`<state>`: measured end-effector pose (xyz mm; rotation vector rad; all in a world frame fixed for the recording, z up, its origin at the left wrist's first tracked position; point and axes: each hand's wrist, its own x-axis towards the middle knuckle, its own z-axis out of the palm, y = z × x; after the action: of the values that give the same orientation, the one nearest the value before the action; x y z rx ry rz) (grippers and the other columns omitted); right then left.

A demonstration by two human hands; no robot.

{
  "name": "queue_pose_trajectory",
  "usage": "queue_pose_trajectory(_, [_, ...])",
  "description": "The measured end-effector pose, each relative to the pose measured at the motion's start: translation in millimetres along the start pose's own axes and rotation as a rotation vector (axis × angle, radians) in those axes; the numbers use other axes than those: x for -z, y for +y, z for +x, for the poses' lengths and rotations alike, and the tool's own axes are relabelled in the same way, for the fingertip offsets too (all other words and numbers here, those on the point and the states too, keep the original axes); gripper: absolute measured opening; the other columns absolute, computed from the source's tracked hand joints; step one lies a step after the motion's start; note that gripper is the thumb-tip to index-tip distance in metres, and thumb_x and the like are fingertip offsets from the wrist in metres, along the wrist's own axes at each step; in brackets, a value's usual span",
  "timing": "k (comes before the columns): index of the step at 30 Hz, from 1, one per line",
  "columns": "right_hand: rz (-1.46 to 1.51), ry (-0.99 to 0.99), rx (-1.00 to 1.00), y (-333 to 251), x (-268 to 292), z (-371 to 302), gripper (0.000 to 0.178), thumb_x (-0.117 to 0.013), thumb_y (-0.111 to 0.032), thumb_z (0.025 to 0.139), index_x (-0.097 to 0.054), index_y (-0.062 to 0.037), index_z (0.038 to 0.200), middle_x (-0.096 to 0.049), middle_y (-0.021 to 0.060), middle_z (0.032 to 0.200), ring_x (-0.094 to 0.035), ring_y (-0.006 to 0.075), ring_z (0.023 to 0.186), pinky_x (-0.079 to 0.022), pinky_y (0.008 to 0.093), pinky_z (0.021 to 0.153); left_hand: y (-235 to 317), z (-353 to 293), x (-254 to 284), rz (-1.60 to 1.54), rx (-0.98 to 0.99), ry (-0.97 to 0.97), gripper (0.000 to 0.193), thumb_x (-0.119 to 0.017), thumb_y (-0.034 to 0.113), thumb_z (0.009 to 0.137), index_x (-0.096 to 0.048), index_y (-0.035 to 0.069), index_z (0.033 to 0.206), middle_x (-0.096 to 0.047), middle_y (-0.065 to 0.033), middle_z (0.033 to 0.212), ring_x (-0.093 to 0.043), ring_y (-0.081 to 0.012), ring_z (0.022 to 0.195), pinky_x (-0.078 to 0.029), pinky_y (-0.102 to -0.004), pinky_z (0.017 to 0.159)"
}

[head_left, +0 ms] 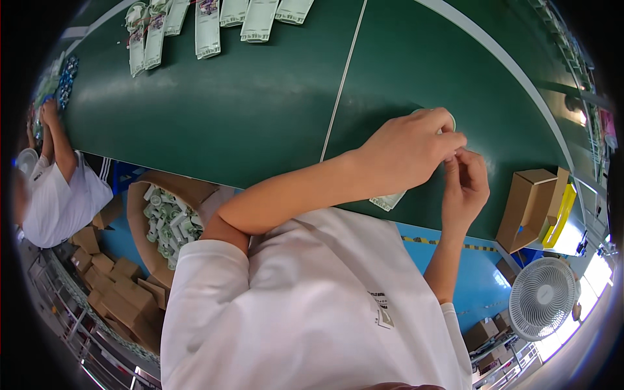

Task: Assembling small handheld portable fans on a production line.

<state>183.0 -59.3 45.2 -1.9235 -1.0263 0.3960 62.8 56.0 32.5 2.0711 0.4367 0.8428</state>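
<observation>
Left hand (416,148) and right hand (467,179) meet at centre right, each grip pinched together (contents hidden); a pale packet (389,201) shows below.

A white fan (543,294) with a round cage faces a factory floor (478,276) painted blue and crossed by yellow-and-black striped tape (416,240), beside a green table (234,110). At the table's right end, an open cardboard box (525,209) stands next to a bright yellow object (560,216). At far left, a co-worker (62,201) in white leans in above piled brown cartons (123,292).
</observation>
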Motion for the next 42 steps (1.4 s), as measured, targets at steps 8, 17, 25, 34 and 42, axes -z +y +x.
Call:
queue_pose_trajectory(8, [-0.318, -0.154, 0.242, -16.6, 3.3, 3.2, 0.008, -0.065, 0.002, 0.085, -0.066, -0.002, 0.093, -0.058, 0.0035, 0.083, -0.053, 0.0112, 0.061, -0.04, 0.0242, 0.051, 0.8, -16.5, 3.4, 0.084, -0.07, -0.021, 0.009, -0.064, 0.002, 0.08, -0.062, 0.005, 0.088, -0.057, -0.0033, 0.09, -0.061, -0.0204, 0.072, -0.052, -0.0298, 0.058])
queue_pose_trajectory(17, [0.107, -0.171, -0.368, -26.5, 14.3, -12.1, 0.007, -0.067, -0.007, 0.09, -0.068, -0.0007, 0.093, -0.058, -0.001, 0.074, -0.048, 0.0044, 0.053, -0.032, 0.02, 0.044, 15.8, -29.2, 4.6, -0.209, 0.248, 0.154, 0.009, -0.07, 0.004, 0.082, -0.063, 0.002, 0.088, -0.055, -0.0036, 0.083, -0.051, -0.0101, 0.055, -0.041, -0.0244, 0.047])
queue_pose_trajectory(25, [0.803, -0.241, -0.73, -3.5, -2.4, -30.5, 0.017, -0.07, -0.011, 0.089, -0.071, 0.0009, 0.101, -0.06, -0.0009, 0.074, -0.041, 0.003, 0.051, -0.025, 0.0192, 0.043, 20.4, -46.1, 7.8, -0.575, 0.584, 0.09, 0.007, -0.068, 0.007, 0.089, -0.066, 0.0, 0.09, -0.054, -0.0014, 0.08, -0.044, -0.0011, 0.054, -0.032, -0.021, 0.047])
queue_pose_trajectory(34, [0.559, -0.154, -0.494, 5.0, -3.9, -28.4, 0.014, -0.065, -0.012, 0.092, -0.068, 0.0003, 0.097, -0.059, -0.0018, 0.074, -0.04, 0.0023, 0.053, -0.025, 0.0178, 0.045, 14.0, -46.4, 13.0, -0.327, 0.391, 0.031, 0.019, -0.074, 0.011, 0.085, -0.064, -0.001, 0.097, -0.056, -0.0051, 0.081, -0.046, -0.0058, 0.052, -0.037, -0.0216, 0.047])
queue_pose_trajectory(42, [0.416, -0.107, -0.32, 15.1, -7.7, -28.3, 0.009, -0.066, -0.007, 0.092, -0.066, 0.0016, 0.095, -0.059, 0.0001, 0.088, -0.049, 0.0043, 0.063, -0.039, 0.018, 0.055, 9.0, -47.8, 8.2, -0.173, 0.603, -0.202, 0.032, -0.07, 0.026, 0.085, -0.054, -0.003, 0.088, -0.062, -0.0158, 0.068, -0.063, -0.0335, 0.06, -0.051, -0.0417, 0.058])
